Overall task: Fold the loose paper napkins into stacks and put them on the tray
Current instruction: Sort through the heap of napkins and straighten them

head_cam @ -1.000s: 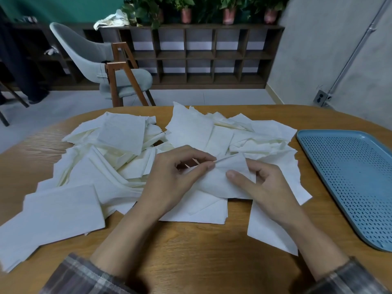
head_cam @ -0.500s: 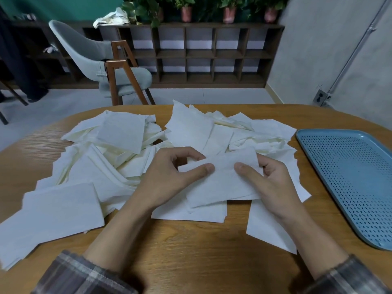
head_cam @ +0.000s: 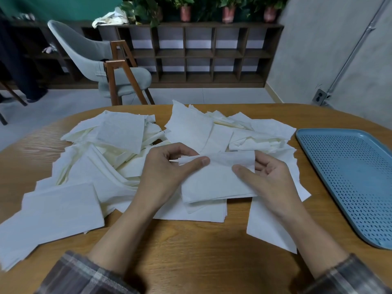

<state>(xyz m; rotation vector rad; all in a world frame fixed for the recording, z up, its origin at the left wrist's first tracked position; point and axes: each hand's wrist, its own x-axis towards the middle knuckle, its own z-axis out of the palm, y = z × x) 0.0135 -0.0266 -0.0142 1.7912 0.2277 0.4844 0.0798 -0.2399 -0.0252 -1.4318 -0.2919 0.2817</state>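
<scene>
- Two bare hands meet over the middle of a wooden table (head_cam: 191, 257), seen from above, looking forward and down.
- The left hand (head_cam: 165, 175) pinches the upper left edge of a white folded napkin (head_cam: 214, 181), with the thumb on top and the fingers curled behind it.
- The right hand (head_cam: 271, 181) grasps the same napkin's right side, with the thumb lying across its top face and the fingers curled behind the edge.
- The napkin's top edge is doubled over into a narrow flap, and its lower edge shows several layers.
- Many loose napkins (head_cam: 110, 149) lie in an untidy heap under and beyond the hands, reaching from the table's left side to near the tray.
- A blue perforated tray (head_cam: 350, 177) sits on the table at the right, apart from the held napkin.
- Plaid sleeves (head_cam: 89, 274) cover both forearms at the bottom.
- Behind the table stand a grey chair (head_cam: 84, 52) with wooden legs and a dark open shelf unit (head_cam: 199, 54), with potted plants (head_cam: 228, 9) along its top.
</scene>
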